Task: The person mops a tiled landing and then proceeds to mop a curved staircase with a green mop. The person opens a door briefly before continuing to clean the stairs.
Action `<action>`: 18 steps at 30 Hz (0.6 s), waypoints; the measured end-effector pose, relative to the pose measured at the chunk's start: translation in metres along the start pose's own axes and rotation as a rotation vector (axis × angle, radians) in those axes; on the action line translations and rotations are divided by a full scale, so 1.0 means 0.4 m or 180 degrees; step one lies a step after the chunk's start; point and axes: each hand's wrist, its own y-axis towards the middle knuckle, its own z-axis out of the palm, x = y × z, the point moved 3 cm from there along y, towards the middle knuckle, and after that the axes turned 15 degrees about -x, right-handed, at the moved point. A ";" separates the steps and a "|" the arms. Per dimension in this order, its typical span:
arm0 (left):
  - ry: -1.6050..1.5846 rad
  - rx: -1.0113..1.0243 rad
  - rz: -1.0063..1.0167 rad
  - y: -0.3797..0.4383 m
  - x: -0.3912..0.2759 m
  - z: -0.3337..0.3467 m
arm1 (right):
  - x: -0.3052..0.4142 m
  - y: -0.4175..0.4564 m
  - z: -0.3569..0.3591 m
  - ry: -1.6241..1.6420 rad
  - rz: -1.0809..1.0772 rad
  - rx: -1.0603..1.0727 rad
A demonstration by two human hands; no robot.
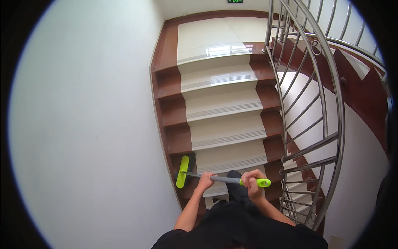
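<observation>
Both hands grip a broom with a grey handle (228, 179) that runs across the front of my body. My left hand (206, 181) is closed around the shaft about midway. Up at the lime-green grip end (263, 183), my right hand (253, 183) holds the handle. The lime-green broom head (182, 171) with dark bristles lies at the wall side of a stair tread, over its red-brown border (190, 183). Its bristles face the cream middle of the steps (230, 155).
A plain white wall (93, 124) rises along the left. Steps climb ahead to a tiled landing (214, 34). Stainless steel railing (340, 124) curves along the right, with another flight (298, 186) visible below through its bars. A green sign (234, 1) hangs at the top.
</observation>
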 end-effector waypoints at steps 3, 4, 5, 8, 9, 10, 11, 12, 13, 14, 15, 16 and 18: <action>0.0060 0.0024 -0.0098 0.030 -0.016 0.040 | -0.015 0.066 -0.052 -0.0026 0.0064 -0.0012; 0.0083 0.0002 -0.0110 0.037 -0.033 0.045 | -0.019 0.082 -0.070 -0.0042 0.0121 0.0033; 0.0159 0.0194 -0.0391 0.047 -0.041 0.053 | -0.019 0.101 -0.079 -0.0118 0.0156 0.0053; 0.0483 0.0201 -0.0197 0.065 -0.046 0.052 | -0.020 0.124 -0.091 -0.0330 0.0359 0.0115; 0.0660 0.0248 -0.0174 0.068 -0.044 0.051 | -0.018 0.132 -0.095 -0.0516 0.0390 0.0246; 0.0831 0.0278 -0.0169 0.061 -0.036 0.051 | -0.009 0.140 -0.094 -0.0709 0.0428 0.0403; 0.0763 0.0321 -0.0287 0.056 -0.024 0.046 | -0.001 0.144 -0.088 -0.0898 0.0465 0.0562; 0.0693 0.0352 -0.0403 0.053 -0.008 0.043 | 0.008 0.148 -0.076 -0.0962 0.0480 0.0618; 0.0600 0.0381 -0.0493 0.061 -0.006 0.038 | 0.019 0.153 -0.062 -0.0975 0.0458 0.0701; 0.0566 0.0462 -0.0618 0.059 -0.003 0.028 | 0.030 0.156 -0.044 -0.0987 0.0437 0.0782; 0.0521 0.0531 -0.0741 0.060 -0.003 0.019 | 0.034 0.158 -0.029 -0.1006 0.0407 0.0876; 0.0476 0.0602 -0.0864 0.064 -0.001 0.010 | 0.036 0.159 -0.011 -0.0983 0.0360 0.0845; 0.0466 0.0700 -0.0949 0.076 0.007 -0.012 | 0.028 0.158 0.017 -0.0944 0.0494 0.0832</action>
